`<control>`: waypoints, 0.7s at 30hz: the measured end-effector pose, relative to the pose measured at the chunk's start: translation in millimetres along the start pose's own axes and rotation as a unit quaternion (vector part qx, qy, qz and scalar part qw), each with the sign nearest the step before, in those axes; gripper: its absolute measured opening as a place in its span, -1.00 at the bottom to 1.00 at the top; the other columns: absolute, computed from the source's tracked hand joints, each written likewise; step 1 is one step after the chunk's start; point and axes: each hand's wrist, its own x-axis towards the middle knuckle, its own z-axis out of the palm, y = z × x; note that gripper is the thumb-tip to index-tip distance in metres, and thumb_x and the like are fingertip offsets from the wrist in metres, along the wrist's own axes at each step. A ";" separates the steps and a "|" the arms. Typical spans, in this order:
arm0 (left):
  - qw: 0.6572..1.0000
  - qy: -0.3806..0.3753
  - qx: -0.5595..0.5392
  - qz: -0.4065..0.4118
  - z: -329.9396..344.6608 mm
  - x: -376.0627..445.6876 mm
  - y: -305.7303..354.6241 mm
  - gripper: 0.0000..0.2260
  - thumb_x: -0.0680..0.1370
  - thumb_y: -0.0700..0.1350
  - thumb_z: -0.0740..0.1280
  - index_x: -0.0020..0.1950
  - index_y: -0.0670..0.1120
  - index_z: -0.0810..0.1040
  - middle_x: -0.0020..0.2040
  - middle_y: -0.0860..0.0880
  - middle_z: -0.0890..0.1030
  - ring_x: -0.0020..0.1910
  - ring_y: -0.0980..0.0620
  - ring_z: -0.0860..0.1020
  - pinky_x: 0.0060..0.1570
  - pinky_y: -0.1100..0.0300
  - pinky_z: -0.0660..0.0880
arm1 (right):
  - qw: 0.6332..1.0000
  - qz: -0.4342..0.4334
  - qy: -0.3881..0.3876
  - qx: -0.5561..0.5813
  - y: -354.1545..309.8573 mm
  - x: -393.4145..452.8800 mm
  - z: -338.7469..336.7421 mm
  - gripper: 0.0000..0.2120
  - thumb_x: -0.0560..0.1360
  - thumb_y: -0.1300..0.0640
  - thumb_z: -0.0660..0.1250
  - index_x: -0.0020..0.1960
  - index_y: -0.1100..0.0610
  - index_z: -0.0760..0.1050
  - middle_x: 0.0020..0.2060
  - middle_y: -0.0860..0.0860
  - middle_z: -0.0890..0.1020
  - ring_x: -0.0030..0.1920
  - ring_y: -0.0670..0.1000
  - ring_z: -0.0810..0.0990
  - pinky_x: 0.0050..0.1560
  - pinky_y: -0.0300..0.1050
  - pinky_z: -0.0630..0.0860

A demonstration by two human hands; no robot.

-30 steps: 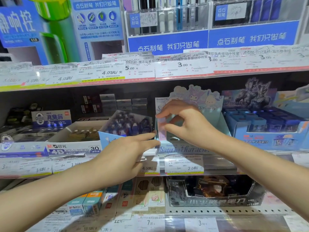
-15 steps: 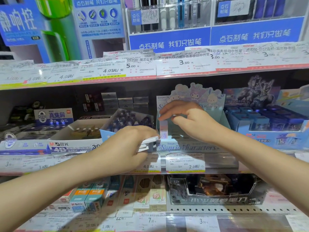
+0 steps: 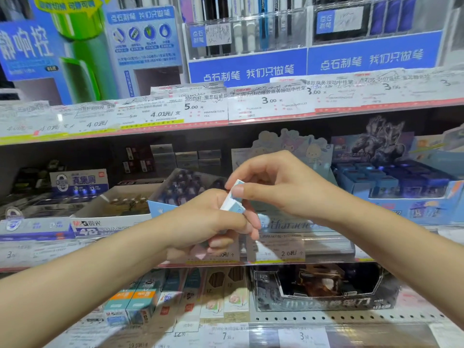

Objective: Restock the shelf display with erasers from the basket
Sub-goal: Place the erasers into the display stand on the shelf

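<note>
A white-and-blue eraser (image 3: 232,198) is held at the centre of the frame, pinched at its upper end between thumb and forefinger of the right hand (image 3: 278,187), whose other fingers are curled above it. Its lower end is gripped in the left hand (image 3: 211,222), where a small stack of further erasers, one pinkish, appears to be clasped in the curled fingers; the count cannot be told. Just behind the hands, at centre right, the pastel cartoon-character display box (image 3: 288,151) stands on the middle shelf (image 3: 326,257), a 2.0 price label below it. A tilted box of dark-blue items (image 3: 185,187) is seen to its left and a blue display carton (image 3: 401,187) to its right. The basket is not in view. The step in hand is judged to be the drawing of one eraser from the held stack. Next, the eraser would have to be carried back and set upright into the character box while the remaining stack is kept steady.
</note>
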 end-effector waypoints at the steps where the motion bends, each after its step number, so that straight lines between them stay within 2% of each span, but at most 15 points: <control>1: 1.000 -0.001 -0.013 -0.003 -1.7 0.6 -0.3 -0.92 0.38 -0.30 0.30 -0.18 -0.20 0.55 -0.32 -0.08 0.63 -0.69 0.16 0.24 -0.64 0.38 0.19 | 1.000 0.004 0.002 0.006 1.9 -0.8 -1.7 -0.93 0.44 0.27 0.35 -0.11 0.19 0.59 -0.25 0.11 0.65 -0.22 -0.01 0.59 -0.12 -0.18 0.53; 3: 1.000 0.003 -0.020 -0.007 -5.8 1.8 -2.6 -0.89 0.35 -0.27 0.29 -0.16 -0.18 0.55 -0.30 -0.13 0.61 -0.68 0.15 0.23 -0.64 0.39 0.18 | 0.999 0.013 0.028 0.031 4.7 -3.0 -6.5 -0.92 0.45 0.27 0.33 -0.14 0.12 0.58 -0.26 0.02 0.63 -0.25 -0.16 0.57 -0.14 -0.34 0.51; 5: 0.999 0.025 -0.020 -0.003 -5.7 -0.1 -3.2 -0.93 0.38 -0.27 0.32 -0.17 -0.18 0.53 -0.38 -0.11 0.57 -0.68 0.14 0.20 -0.62 0.40 0.12 | 0.994 0.021 0.087 0.066 7.6 -4.6 -13.0 -0.88 0.46 0.29 0.30 -0.16 0.12 0.55 -0.30 -0.01 0.60 -0.34 -0.22 0.55 -0.21 -0.41 0.50; 7: 0.996 0.075 -0.026 0.029 -4.5 0.1 -5.7 -0.93 0.44 -0.27 0.38 -0.18 -0.22 0.50 -0.56 -0.01 0.47 -0.69 0.15 0.16 -0.61 0.40 0.07 | 0.985 0.035 0.128 0.113 11.5 -6.7 -20.4 -0.87 0.47 0.32 0.28 -0.16 0.14 0.53 -0.31 0.02 0.60 -0.38 -0.20 0.57 -0.22 -0.40 0.55; 9: 0.987 0.139 -0.045 0.066 -5.6 2.4 -6.9 -0.82 0.39 -0.11 0.40 -0.20 -0.23 0.54 -0.64 0.03 0.31 -0.68 0.12 0.13 -0.60 0.41 0.03 | 0.979 0.052 0.136 0.143 15.4 -10.5 -24.1 -0.87 0.46 0.33 0.28 -0.16 0.14 0.53 -0.31 0.03 0.61 -0.36 -0.17 0.61 -0.20 -0.38 0.57; 10: 0.981 0.168 -0.059 0.080 -7.1 4.5 -7.1 -0.80 0.37 -0.07 0.39 -0.21 -0.21 0.55 -0.65 0.02 0.25 -0.68 0.11 0.11 -0.59 0.43 0.04 | 0.978 0.060 0.134 0.150 17.1 -12.9 -24.1 -0.88 0.46 0.32 0.28 -0.17 0.15 0.54 -0.31 0.03 0.62 -0.34 -0.15 0.63 -0.18 -0.36 0.58; 13: 0.971 0.212 -0.062 0.092 -9.2 9.6 -5.3 -0.85 0.46 -0.13 0.37 -0.25 -0.19 0.57 -0.66 0.02 0.24 -0.68 0.11 0.12 -0.64 0.46 0.11 | 0.981 0.079 0.116 0.135 20.8 -18.6 -22.6 -0.93 0.45 0.29 0.30 -0.17 0.17 0.53 -0.31 0.08 0.62 -0.32 -0.10 0.64 -0.16 -0.30 0.59; 16: 0.975 0.198 -0.028 0.096 -10.4 12.2 -2.9 -0.83 0.48 -0.18 0.37 -0.31 -0.18 0.58 -0.66 0.00 0.26 -0.68 0.11 0.13 -0.64 0.44 0.12 | 0.991 0.092 0.096 0.030 19.7 -18.5 -28.0 -0.95 0.41 0.22 0.36 -0.19 0.09 0.55 -0.32 0.00 0.64 -0.28 -0.08 0.59 -0.11 -0.17 0.51; 18: 0.980 0.175 0.004 0.094 -12.1 14.2 -0.5 -0.80 0.46 -0.17 0.39 -0.36 -0.17 0.61 -0.64 -0.03 0.25 -0.67 0.08 0.13 -0.62 0.41 0.12 | 0.994 0.084 0.065 -0.027 16.4 -15.5 -31.4 -0.93 0.39 0.18 0.40 -0.13 0.07 0.56 -0.24 0.00 0.67 -0.21 -0.04 0.62 -0.05 -0.11 0.52; 19: 0.981 0.170 0.019 0.091 -12.6 15.3 0.9 -0.81 0.45 -0.16 0.40 -0.35 -0.20 0.62 -0.62 -0.04 0.26 -0.66 0.07 0.13 -0.61 0.39 0.12 | 0.995 0.077 0.044 -0.042 14.9 -13.4 -32.0 -0.88 0.38 0.19 0.42 -0.10 0.08 0.55 -0.21 0.01 0.67 -0.18 -0.01 0.63 -0.04 -0.10 0.53; 21: 0.982 0.163 0.040 0.089 -12.2 16.8 2.3 -0.79 0.43 -0.12 0.42 -0.28 -0.27 0.61 -0.61 -0.05 0.30 -0.64 0.05 0.15 -0.59 0.35 0.11 | 0.997 0.066 -0.010 -0.044 11.3 -9.9 -31.0 -0.82 0.38 0.25 0.42 -0.04 0.10 0.54 -0.21 0.02 0.66 -0.23 -0.02 0.61 -0.11 -0.17 0.53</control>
